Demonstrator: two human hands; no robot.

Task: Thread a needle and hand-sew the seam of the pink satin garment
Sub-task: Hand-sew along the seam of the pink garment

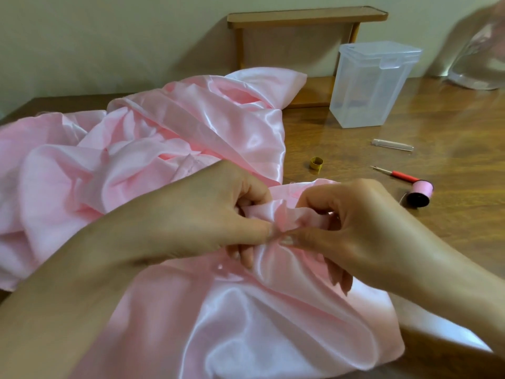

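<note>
Both left hand [207,212] and right hand [355,225] pinching bunched pink satin garment [164,149], fingers half buried in folds, needle indiscernible

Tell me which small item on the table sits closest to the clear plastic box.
The clear tube, lying just in front of the box, by its right corner. The gold ring, red-handled seam ripper and pink spool lie farther off.
</note>
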